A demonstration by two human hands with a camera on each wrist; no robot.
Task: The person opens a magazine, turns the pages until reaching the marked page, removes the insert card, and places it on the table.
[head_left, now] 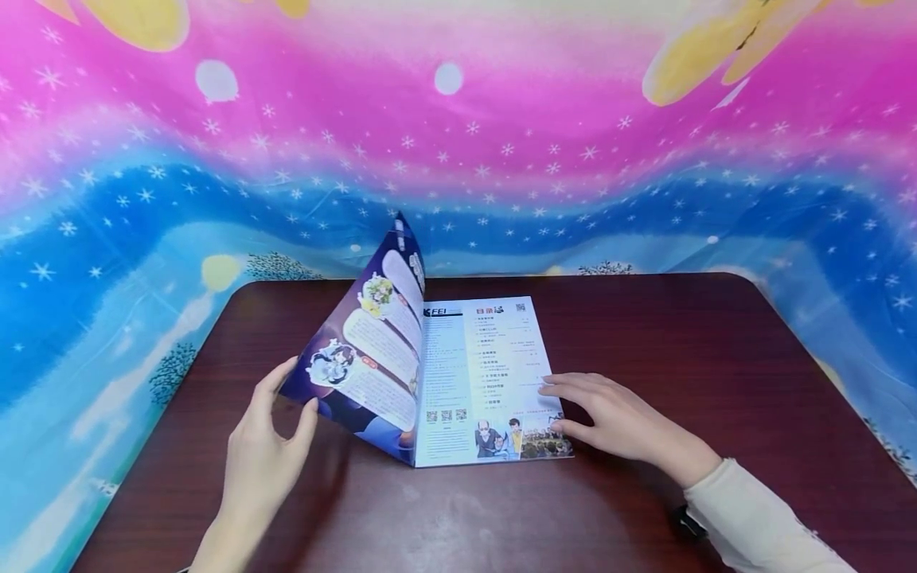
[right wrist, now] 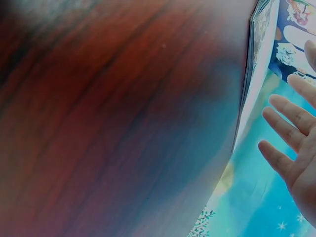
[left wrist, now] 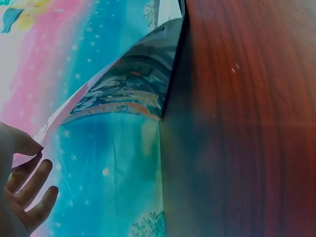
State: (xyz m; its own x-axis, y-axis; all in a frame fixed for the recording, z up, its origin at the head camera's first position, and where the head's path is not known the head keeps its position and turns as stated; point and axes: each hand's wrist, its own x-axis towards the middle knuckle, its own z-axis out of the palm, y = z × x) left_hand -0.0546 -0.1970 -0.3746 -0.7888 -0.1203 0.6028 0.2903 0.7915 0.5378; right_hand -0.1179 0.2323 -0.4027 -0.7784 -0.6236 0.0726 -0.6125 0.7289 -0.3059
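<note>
A magazine (head_left: 494,374) lies on the table, opened near its front, with a contents page and small QR codes facing up. Its dark purple front leaf (head_left: 372,342) stands raised and tilted to the left. The left hand (head_left: 265,446) pinches that leaf's lower outer corner between thumb and fingers; in the left wrist view the leaf (left wrist: 133,84) curves away from the hand (left wrist: 24,182). The right hand (head_left: 616,414) is at the right edge of the contents page, fingertips over the margin. In the right wrist view its fingers (right wrist: 291,111) are extended and spread.
The dark red-brown wooden table (head_left: 680,342) has rounded far corners. A pink and blue cloth (head_left: 458,159) with snowflakes hangs behind and beside it. A dark band (head_left: 691,521) shows at the right wrist below a pale sleeve (head_left: 759,517).
</note>
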